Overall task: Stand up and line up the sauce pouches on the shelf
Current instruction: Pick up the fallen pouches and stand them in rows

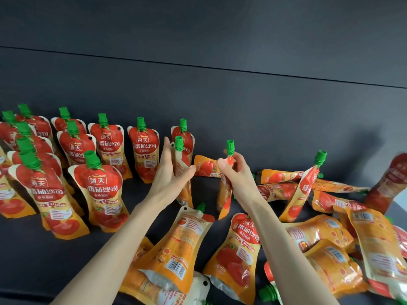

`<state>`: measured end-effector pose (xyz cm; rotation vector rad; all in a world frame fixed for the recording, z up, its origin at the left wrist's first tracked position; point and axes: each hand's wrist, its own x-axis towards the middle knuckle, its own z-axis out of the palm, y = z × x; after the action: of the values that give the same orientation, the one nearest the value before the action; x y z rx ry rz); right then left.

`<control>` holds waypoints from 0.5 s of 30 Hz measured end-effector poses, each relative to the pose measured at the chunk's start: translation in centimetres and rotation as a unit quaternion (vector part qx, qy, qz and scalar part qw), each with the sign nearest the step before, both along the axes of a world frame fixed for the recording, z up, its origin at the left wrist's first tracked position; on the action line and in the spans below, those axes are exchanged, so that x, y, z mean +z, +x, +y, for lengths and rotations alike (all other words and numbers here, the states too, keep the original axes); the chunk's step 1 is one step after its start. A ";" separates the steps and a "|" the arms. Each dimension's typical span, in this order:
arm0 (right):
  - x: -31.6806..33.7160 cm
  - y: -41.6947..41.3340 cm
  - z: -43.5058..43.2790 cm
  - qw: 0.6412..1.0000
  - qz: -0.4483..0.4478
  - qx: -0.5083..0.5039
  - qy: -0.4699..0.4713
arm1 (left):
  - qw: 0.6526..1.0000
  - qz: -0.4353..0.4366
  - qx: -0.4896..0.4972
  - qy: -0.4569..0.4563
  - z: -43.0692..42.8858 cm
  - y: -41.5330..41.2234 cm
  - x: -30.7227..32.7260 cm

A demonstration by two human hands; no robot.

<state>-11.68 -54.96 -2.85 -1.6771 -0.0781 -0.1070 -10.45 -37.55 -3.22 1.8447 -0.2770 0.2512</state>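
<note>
now the right hand point(234, 172) pinches a sauce pouch point(223, 194) just under its green cap point(230, 147), holding it upright near centre. the left hand point(171, 170) is spread, fingers straight, against a standing pouch point(186, 194) at its 9 o'clock. upright rows point(103, 190) fill the shelf point(33, 260) toward 9 o'clock; toppled pouches point(326, 234) lie from 3 to 5 o'clock.

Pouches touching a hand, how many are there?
2: left pouch, upright against the left hand's straight fingers; right pouch, gripped below its cap by the right hand. Others may be hidden.
</note>
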 end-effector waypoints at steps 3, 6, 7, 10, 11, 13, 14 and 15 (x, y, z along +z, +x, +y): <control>0.1 0.2 -0.2 0.999 -0.008 -0.034 -0.028 | 0.999 -0.019 0.005 0.028 0.0 -0.4 -0.3; 0.1 0.3 -0.5 1.000 0.003 -0.027 -0.011 | 0.995 -0.076 0.018 0.065 0.0 -0.3 -0.6; 0.1 0.2 -0.7 1.000 0.004 -0.027 -0.006 | 0.993 -0.088 0.023 0.072 0.1 -0.2 -0.7; 0.1 0.1 -1.1 0.999 -0.005 -0.035 0.035 | 0.993 -0.088 0.024 0.071 0.4 0.0 -0.6; 0.0 0.1 -1.2 0.998 -0.012 -0.041 0.043 | 0.994 -0.083 0.023 0.072 0.4 0.0 -0.5; -0.1 0.0 -1.2 0.997 -0.029 -0.054 0.038 | 0.995 -0.075 0.026 0.065 0.5 0.2 -0.3; -0.1 0.0 -1.1 0.997 -0.037 -0.058 0.032 | 0.995 -0.073 0.031 0.061 0.5 0.2 -0.2; -0.1 0.0 -1.1 0.997 -0.043 -0.065 0.030 | 0.995 -0.073 0.037 0.059 0.6 0.3 -0.1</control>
<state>-11.72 -56.02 -2.95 -1.6160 -0.0303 -0.2768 -10.16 -36.97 -3.28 1.9597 -0.3316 0.4304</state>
